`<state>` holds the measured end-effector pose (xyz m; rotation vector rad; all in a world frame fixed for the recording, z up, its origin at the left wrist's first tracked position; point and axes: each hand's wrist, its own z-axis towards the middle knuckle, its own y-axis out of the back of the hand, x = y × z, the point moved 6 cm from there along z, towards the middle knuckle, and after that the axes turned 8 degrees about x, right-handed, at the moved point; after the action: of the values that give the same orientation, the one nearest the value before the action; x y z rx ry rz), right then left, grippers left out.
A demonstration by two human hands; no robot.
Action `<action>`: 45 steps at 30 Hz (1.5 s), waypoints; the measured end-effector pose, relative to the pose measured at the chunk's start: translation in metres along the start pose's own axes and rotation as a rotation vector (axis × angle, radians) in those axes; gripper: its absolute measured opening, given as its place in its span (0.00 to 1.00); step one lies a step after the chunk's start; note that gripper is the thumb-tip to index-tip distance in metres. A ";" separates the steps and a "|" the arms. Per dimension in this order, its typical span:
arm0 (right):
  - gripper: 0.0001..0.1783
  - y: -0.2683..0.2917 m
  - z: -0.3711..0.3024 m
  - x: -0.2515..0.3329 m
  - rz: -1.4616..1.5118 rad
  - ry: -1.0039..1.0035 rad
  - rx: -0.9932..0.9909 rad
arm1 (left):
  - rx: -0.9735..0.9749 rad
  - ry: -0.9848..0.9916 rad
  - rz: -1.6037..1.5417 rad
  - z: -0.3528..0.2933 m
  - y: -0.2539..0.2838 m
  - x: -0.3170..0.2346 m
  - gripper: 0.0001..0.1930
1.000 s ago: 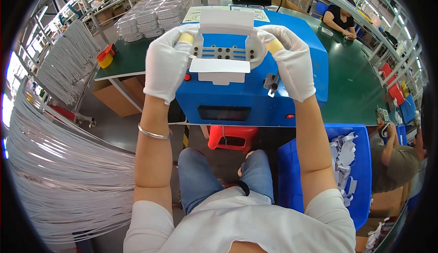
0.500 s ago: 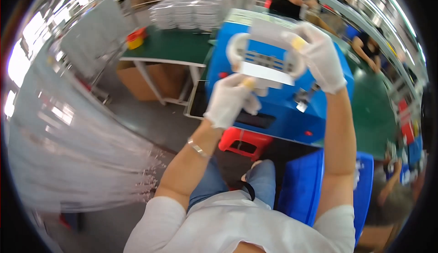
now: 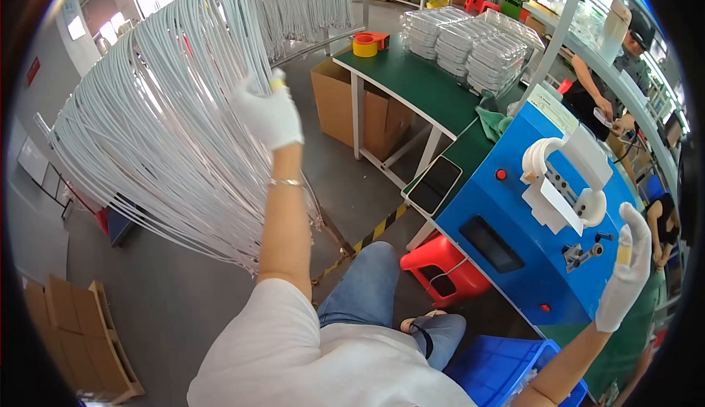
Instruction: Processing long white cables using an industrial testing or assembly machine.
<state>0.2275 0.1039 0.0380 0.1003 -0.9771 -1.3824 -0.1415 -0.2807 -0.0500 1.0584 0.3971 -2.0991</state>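
My left hand (image 3: 269, 112), in a white glove with a yellow finger wrap, is raised against a rack of long hanging white cables (image 3: 165, 91). Its fingers blend into the cables, so their grip cannot be made out. At the right, my right hand (image 3: 626, 275), gloved the same way, is held up beside the blue machine (image 3: 477, 187), fingers stretched and nothing in them. On top of the machine lies a coil of white cable (image 3: 542, 156) around metal fittings, with white flaps (image 3: 552, 205) over its near side. A small metal clamp (image 3: 580, 255) sits near my right hand.
Stacked clear plastic trays (image 3: 470, 44) and a yellow-and-red tape dispenser (image 3: 367, 44) stand on the green table (image 3: 411, 77). A phone-like dark tablet (image 3: 435, 184) lies by the machine. Below are a red stool (image 3: 448, 267) and blue bin (image 3: 507, 366). Co-workers are at the right.
My view has swung left. My left hand has left the machine and moved to the hanging cables. My right hand has drawn away from the coil to the machine's right side.
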 end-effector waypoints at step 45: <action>0.12 -0.047 -0.144 -0.026 0.750 -0.694 0.482 | 2.343 -0.075 -0.755 -0.279 0.044 -0.202 0.48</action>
<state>0.2848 0.0463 -0.0923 -0.3812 -1.6942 -0.4524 0.1250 -0.0581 -0.0586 1.8898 -2.7058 -2.4995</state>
